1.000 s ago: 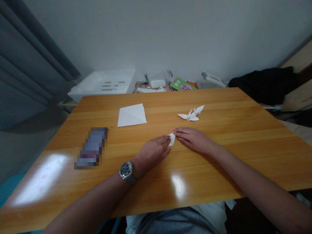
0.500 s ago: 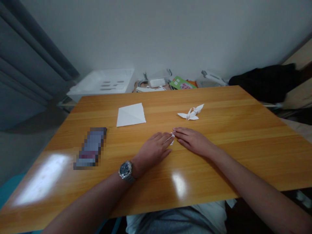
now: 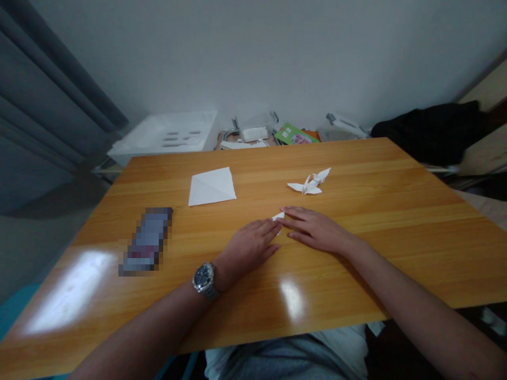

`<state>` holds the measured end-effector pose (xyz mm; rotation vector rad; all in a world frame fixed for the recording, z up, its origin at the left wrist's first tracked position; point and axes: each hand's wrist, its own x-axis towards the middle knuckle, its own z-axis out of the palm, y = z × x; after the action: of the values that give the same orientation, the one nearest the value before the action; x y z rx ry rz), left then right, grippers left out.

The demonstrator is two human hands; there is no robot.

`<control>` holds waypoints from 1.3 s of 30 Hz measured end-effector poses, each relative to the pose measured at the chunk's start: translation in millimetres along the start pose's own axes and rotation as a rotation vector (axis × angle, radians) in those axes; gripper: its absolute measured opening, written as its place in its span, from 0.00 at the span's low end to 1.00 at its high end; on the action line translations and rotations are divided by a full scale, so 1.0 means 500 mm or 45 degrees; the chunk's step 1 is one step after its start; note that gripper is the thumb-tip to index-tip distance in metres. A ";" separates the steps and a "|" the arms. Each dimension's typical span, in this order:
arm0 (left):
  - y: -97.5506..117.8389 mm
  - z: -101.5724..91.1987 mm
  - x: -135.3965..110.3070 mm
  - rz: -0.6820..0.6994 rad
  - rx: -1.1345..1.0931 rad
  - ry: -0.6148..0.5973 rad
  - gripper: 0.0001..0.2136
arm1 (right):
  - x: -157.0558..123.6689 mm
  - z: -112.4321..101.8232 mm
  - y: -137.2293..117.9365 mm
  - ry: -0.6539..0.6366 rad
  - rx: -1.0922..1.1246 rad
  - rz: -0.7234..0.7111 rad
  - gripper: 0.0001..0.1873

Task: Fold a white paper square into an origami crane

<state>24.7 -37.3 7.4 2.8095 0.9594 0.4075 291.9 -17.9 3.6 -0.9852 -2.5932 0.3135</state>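
Left hand (image 3: 253,240) slid a hair toward the desk's (image 3: 336,295) near edge, flat fingers over the folded paper (image 3: 279,216); right hand's (image 3: 319,229) splayed alongside. Creasing imo; needs steady pressure next.

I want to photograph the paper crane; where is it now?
In the head view, the paper crane lies on the table, right of the flat sheet and just beyond the right hand.
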 end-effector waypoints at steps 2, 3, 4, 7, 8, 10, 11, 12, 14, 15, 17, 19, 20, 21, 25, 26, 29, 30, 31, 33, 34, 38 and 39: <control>0.000 0.001 0.000 -0.007 -0.002 0.003 0.22 | -0.003 0.000 0.003 -0.019 -0.006 -0.010 0.26; 0.000 0.001 0.000 -0.008 -0.002 0.000 0.22 | -0.004 0.000 0.004 -0.029 -0.011 -0.009 0.27; 0.000 0.001 0.000 -0.009 0.000 -0.003 0.22 | -0.005 0.001 0.006 -0.038 -0.018 -0.006 0.27; -0.002 -0.001 0.000 -0.003 0.000 -0.019 0.22 | -0.006 0.002 0.009 -0.062 -0.052 0.007 0.27; -0.002 -0.003 -0.001 0.001 -0.003 -0.026 0.22 | -0.005 0.002 0.009 -0.070 -0.066 0.010 0.27; -0.006 -0.007 -0.003 0.014 -0.016 -0.038 0.22 | -0.005 0.001 0.008 -0.075 -0.087 0.012 0.27; -0.008 -0.009 -0.004 0.024 -0.025 -0.045 0.22 | -0.005 0.000 0.007 -0.071 -0.090 0.010 0.28; -0.010 -0.011 -0.006 0.034 -0.035 -0.052 0.22 | -0.005 0.000 0.006 -0.064 -0.088 0.007 0.28; -0.013 -0.014 -0.009 0.048 -0.061 -0.069 0.22 | -0.005 -0.001 0.005 -0.053 -0.082 0.000 0.28; -0.014 -0.016 -0.010 0.050 -0.075 -0.075 0.22 | -0.005 -0.001 0.005 -0.051 -0.082 -0.002 0.29; -0.015 -0.018 -0.011 0.044 -0.102 -0.082 0.22 | -0.005 0.000 0.007 -0.049 -0.087 0.000 0.28; -0.014 -0.019 -0.011 0.035 -0.116 -0.087 0.23 | -0.004 0.002 0.010 -0.045 -0.093 0.007 0.26; -0.013 -0.019 -0.012 0.033 -0.118 -0.094 0.23 | -0.003 0.003 0.012 -0.039 -0.097 0.019 0.25; -0.013 -0.020 -0.012 0.032 -0.116 -0.102 0.23 | -0.002 0.005 0.014 -0.031 -0.102 0.037 0.25; -0.012 -0.022 -0.011 0.024 -0.094 -0.120 0.23 | 0.000 0.011 0.018 -0.012 -0.138 0.126 0.24; -0.012 -0.022 -0.011 0.024 -0.091 -0.119 0.23 | 0.000 0.013 0.017 -0.006 -0.143 0.141 0.24; -0.012 -0.023 -0.011 0.030 -0.084 -0.111 0.22 | 0.005 0.017 0.015 0.028 -0.142 0.180 0.25; -0.012 -0.023 -0.011 0.031 -0.080 -0.106 0.22 | 0.007 0.018 0.013 0.036 -0.142 0.193 0.25; -0.012 -0.023 -0.010 0.031 -0.074 -0.101 0.22 | 0.009 0.019 0.012 0.042 -0.143 0.203 0.25; -0.012 -0.022 -0.010 0.030 -0.063 -0.091 0.22 | 0.012 0.019 0.009 0.044 -0.148 0.217 0.25; -0.013 -0.022 -0.010 0.032 -0.058 -0.089 0.21 | 0.013 0.018 0.008 0.046 -0.152 0.220 0.25; -0.017 -0.021 -0.008 0.059 -0.026 -0.067 0.20 | 0.013 0.018 0.006 0.050 -0.158 0.200 0.25; -0.018 -0.021 -0.007 0.069 -0.016 -0.063 0.20 | 0.012 0.018 0.006 0.053 -0.155 0.191 0.25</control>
<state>13.7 -31.8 14.5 2.8255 0.8696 0.3472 285.8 -12.3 -4.2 -1.2188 -2.5311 0.1721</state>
